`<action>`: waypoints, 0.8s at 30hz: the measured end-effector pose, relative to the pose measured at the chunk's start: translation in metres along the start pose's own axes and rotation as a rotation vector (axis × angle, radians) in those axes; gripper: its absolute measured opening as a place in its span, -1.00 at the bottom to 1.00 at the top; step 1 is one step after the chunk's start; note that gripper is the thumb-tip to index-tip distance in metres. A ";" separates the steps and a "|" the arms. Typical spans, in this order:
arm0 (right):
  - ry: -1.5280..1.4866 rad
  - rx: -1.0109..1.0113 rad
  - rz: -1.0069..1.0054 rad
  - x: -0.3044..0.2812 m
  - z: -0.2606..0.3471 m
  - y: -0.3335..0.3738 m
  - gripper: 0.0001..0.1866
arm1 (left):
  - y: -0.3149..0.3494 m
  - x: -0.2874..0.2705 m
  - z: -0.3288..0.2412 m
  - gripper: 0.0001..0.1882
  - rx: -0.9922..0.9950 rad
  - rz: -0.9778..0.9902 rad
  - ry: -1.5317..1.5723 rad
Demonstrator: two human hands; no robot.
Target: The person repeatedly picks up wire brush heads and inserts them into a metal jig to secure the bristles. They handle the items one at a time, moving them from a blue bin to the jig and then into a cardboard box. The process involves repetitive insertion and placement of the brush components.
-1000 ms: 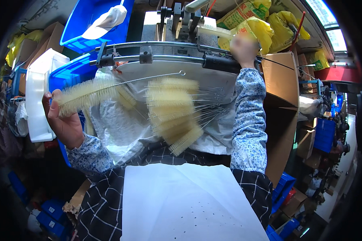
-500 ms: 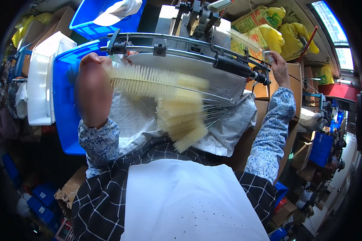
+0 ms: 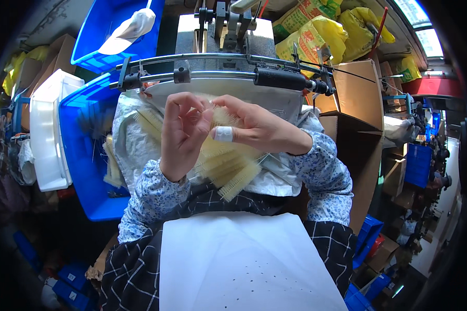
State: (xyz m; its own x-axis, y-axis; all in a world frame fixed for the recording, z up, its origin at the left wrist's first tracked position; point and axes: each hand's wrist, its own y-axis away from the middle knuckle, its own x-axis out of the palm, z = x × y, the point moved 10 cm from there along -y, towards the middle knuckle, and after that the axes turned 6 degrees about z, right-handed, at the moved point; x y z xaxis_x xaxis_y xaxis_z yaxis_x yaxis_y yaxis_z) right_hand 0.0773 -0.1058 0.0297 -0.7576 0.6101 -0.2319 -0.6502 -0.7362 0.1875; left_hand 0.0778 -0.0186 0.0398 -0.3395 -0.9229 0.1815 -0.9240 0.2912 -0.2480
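My left hand (image 3: 183,133) and my right hand (image 3: 259,127) meet fingertip to fingertip above my lap, both closed in a pinch. Pale bristles of a twisted-wire brush (image 3: 224,117) show between and behind the fingertips; the exact grip is hidden. A white wrap covers my right thumb. Below the hands, a pile of cream bristle brushes (image 3: 228,165) lies on white sacking (image 3: 127,127), partly covered by my hands. Another pale brush (image 3: 148,124) rests slanted on the sacking beside my left hand.
Metal rails with a black cylinder (image 3: 280,78) cross just beyond my hands. At the left stand a blue bin (image 3: 83,179) with brushes inside and a white tub (image 3: 46,135). A cardboard box (image 3: 360,93) and yellow sacks (image 3: 316,39) are at the right and back right.
My right hand has come left and nearer from the rail's end, where a brush stood beside it. My left hand has moved right from the blue bin's edge, and both hands now meet.
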 end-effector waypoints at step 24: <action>1.291 0.265 -0.901 -0.188 -0.089 -0.001 -0.69 | 0.057 -0.201 0.099 -0.54 -0.470 -0.239 -0.988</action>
State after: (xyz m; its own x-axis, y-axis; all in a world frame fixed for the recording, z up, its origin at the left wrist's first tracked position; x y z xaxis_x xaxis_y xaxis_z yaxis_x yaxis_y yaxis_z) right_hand 0.2257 -0.2457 -0.0114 0.3259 0.0509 -0.9440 -0.9343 -0.1350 -0.3298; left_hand 0.1107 0.1590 -0.1054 -0.0488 -0.7019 -0.7106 -0.9923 -0.0470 0.1146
